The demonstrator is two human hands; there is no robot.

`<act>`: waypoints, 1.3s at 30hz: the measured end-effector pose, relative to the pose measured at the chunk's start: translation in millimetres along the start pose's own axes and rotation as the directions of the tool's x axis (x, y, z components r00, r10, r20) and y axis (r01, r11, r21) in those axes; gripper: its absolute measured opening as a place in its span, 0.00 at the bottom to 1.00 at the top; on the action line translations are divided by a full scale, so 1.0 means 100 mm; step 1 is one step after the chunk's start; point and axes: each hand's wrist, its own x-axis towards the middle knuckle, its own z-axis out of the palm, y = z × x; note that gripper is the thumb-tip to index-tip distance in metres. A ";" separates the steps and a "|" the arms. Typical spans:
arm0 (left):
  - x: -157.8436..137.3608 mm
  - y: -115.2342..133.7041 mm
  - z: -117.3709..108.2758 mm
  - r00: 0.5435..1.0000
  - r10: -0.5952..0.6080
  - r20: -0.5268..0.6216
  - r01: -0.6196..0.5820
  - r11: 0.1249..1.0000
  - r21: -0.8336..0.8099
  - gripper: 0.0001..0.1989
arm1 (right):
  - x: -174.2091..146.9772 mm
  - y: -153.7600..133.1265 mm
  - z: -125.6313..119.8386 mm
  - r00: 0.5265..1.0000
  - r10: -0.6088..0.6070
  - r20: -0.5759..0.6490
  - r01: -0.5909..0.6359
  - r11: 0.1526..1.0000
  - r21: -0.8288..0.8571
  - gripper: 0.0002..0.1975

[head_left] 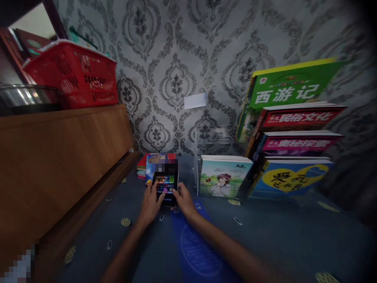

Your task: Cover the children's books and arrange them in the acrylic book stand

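Observation:
A dark-covered book with a row of small colourful pictures lies between my hands, in front of a small stack at the wall. My left hand grips its left side, thumb and fingers on the cover. From the right, my right hand holds the edge, its thumb on the front and the other fingers partly hidden. White page edges show along the right side, and I cannot tell whether it is one book or more. Behind it is a blue book with yellow lettering, on the red-edged stack.
To the right, a clear acrylic rack holds books in tiers, including a pale green book and a tall green book. A blue printed strip lies on the dark cloth. A red basket stands on the wooden cabinet.

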 end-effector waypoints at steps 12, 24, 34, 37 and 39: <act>-0.04 0.06 -0.20 0.855 -0.411 0.317 0.519 0.644 -0.562 0.23 | -0.63 0.09 -0.52 0.984 0.103 0.144 -0.100 0.995 -0.029 0.13; 0.03 0.20 -0.35 0.854 -0.469 0.228 0.495 0.593 -0.636 0.19 | -1.52 0.05 -1.11 0.849 -0.130 0.512 0.494 0.539 -0.682 0.32; -0.19 0.52 -0.23 0.916 -0.307 0.260 0.398 0.608 -0.687 0.22 | -1.08 -0.03 -0.79 0.857 -0.183 0.481 0.478 0.630 -0.612 0.25; -0.25 0.66 -0.23 0.936 -0.259 0.237 0.348 0.591 -0.728 0.23 | -1.09 -0.06 -0.88 0.892 -0.225 0.391 0.396 0.806 -0.440 0.24; -0.28 0.74 -0.24 0.953 -0.229 0.196 0.297 0.593 -0.748 0.24 | -1.09 -0.07 -0.94 0.915 -0.221 0.338 0.308 0.923 -0.230 0.24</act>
